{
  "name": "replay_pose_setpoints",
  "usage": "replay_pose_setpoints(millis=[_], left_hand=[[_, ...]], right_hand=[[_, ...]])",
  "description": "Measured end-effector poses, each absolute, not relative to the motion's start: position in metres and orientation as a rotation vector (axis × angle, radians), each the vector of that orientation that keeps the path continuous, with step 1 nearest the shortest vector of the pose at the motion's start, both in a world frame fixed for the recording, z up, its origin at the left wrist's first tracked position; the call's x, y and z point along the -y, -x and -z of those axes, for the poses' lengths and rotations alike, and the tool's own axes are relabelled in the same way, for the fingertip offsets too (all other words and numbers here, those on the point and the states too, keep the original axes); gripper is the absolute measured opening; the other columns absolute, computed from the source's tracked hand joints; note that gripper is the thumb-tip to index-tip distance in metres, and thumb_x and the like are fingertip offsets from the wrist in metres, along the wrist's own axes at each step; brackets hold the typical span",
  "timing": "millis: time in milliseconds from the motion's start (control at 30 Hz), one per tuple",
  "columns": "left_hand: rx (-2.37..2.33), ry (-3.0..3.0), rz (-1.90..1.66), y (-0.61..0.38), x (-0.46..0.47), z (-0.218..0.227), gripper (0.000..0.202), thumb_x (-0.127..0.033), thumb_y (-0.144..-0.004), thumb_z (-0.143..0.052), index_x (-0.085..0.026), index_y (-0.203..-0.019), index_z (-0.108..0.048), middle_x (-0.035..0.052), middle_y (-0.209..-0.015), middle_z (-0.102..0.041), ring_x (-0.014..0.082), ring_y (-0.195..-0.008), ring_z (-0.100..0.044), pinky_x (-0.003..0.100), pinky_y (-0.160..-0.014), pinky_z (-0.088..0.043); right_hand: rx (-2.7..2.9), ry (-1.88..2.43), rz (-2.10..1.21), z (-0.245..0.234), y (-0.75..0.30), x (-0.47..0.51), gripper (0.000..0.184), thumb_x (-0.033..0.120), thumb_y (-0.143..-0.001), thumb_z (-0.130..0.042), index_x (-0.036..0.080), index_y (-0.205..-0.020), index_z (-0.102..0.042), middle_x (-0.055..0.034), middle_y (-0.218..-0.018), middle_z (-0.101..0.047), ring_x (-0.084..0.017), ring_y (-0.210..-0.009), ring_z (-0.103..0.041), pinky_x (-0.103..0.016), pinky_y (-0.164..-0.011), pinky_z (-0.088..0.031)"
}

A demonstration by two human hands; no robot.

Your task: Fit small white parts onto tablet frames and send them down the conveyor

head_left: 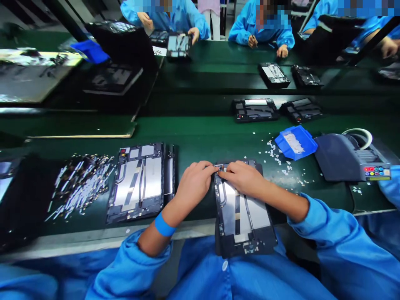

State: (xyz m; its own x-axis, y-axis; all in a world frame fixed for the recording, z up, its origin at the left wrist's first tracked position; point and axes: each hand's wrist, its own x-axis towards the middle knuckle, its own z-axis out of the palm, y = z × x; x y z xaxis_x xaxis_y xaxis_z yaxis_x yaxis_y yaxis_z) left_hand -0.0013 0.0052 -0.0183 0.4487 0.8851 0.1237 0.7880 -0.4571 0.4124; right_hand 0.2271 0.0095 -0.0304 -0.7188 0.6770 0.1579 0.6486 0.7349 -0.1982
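Note:
An opened tablet (pixel 231 212) with its silver battery and black ribbon cables showing lies under my hands, its lower end past the bench edge. At its upper left corner, the fingertips of my left hand (pixel 196 180) are pressed together on a small part that I cannot make out. My right hand (pixel 245 178) rests over the tablet's top, thumb and fingers bent toward that same corner. Whatever is between the fingertips is hidden. To the left sits a stack of similar opened tablets (pixel 137 179), and beyond it a heap of thin strips (pixel 84 183).
A blue bin (pixel 296 142) of small white pieces stands at right, with white bits scattered nearby. Beside it is a grey tape dispenser (pixel 340 156). More tablets (pixel 256 110) lie on the green bench's far strip. Co-workers in blue sleeves (pixel 193 16) sit opposite.

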Motion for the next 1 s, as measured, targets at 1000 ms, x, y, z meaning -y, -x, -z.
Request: replay_pose_setpoints(millis=[1000], left_hand=[[-1.469, -1.707, -0.602, -0.002, -0.054, 0.027, 0.042, -0.068, -0.072, -0.064, -0.030, -0.089, -0.070, 0.0075, -0.085, -0.079, 0.0360, -0.082, -0.074, 0.045, -0.070, -0.058]], right_hand=[[-0.051, 1.280, -0.611, 0.052, -0.529, 0.067, 0.022, 0.027, -0.087, -0.069, 0.022, -0.077, -0.049, 0.0097, -0.055, -0.050, -0.005, -0.042, -0.043, -0.012, -0.034, -0.030]])
